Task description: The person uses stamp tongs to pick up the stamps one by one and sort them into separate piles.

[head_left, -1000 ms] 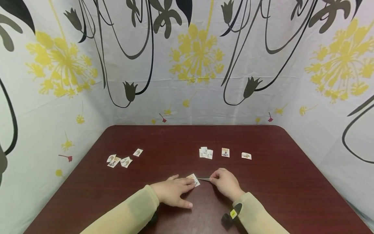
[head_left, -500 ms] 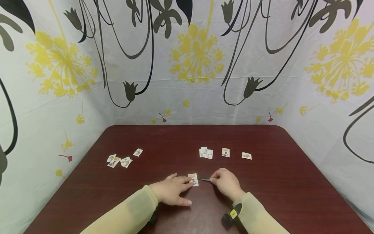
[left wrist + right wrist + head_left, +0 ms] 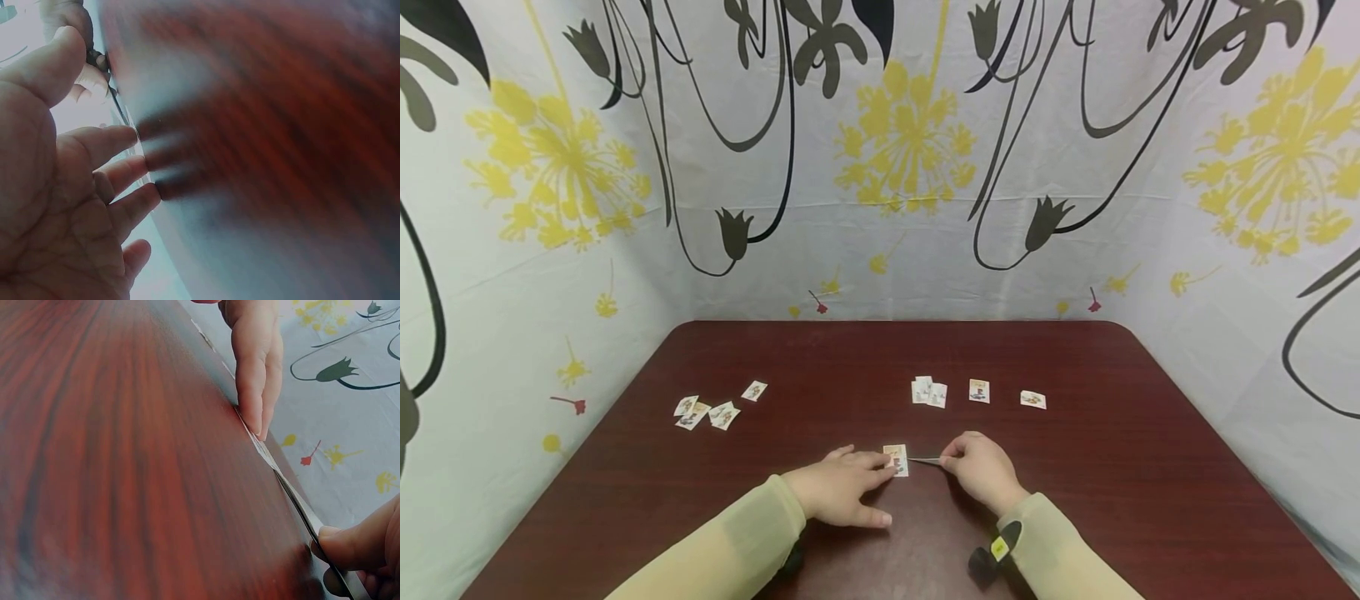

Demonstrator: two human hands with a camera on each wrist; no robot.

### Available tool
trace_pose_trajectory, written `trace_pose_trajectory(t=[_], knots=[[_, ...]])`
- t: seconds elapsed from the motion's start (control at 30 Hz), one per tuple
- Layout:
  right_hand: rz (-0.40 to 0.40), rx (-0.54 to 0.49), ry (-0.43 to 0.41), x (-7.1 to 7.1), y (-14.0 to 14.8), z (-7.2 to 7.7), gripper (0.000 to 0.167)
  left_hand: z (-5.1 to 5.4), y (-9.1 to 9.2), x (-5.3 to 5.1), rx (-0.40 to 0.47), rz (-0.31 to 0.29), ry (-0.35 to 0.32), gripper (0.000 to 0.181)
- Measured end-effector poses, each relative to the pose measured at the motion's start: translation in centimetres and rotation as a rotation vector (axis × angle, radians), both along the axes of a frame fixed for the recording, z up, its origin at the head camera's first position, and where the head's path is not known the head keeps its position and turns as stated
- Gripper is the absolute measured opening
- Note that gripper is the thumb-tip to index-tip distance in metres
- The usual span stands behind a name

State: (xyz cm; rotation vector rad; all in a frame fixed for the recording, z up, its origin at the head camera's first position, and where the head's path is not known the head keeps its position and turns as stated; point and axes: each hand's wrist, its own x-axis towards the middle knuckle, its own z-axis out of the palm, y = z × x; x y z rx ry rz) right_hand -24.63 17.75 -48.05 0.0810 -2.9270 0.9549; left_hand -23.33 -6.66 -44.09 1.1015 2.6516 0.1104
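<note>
In the head view a small printed white card (image 3: 897,460) lies on the dark red table, its long side upright in the picture. My left hand (image 3: 842,487) lies beside it with fingers spread, the fingertips reaching onto its left part. From the other side, the thumb and fingers of my right hand (image 3: 981,471) pinch thin metal tweezers (image 3: 925,461). Their tip meets the card's right edge; whether it grips the card I cannot tell. The right wrist view shows the tweezers (image 3: 299,504) low along the tabletop, pointing at the card (image 3: 257,447) under my left fingertips.
Several small cards (image 3: 693,415) lie at the left of the table (image 3: 820,358), some overlapping, with a single card (image 3: 754,390) nearby. Beyond my hands sit an overlapping group (image 3: 928,392), one card (image 3: 979,391) and another card (image 3: 1032,400). A patterned cloth (image 3: 880,250) hangs behind.
The card has turned from a slant to nearly straight and shifted slightly left. My left fingers have drawn back a little; my right hand with the tweezers stays in place.
</note>
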Motion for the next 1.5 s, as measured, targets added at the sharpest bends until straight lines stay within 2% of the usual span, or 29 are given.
trace_pose_trajectory(t=[0.27, 0.8, 1.5], knots=[[-0.004, -0.013, -0.008, 0.04, 0.06, 0.03, 0.013, 0.17, -0.02, 0.19, -0.005, 0.006, -0.024, 0.074], [-0.003, 0.000, 0.005, 0.07, 0.13, 0.09, 0.012, 0.11, 0.34, 0.28, -0.027, -0.004, -0.006, 0.076], [-0.005, 0.001, 0.016, 0.06, -0.05, 0.00, 0.013, -0.03, 0.42, 0.25, -0.030, 0.000, -0.014, 0.076]])
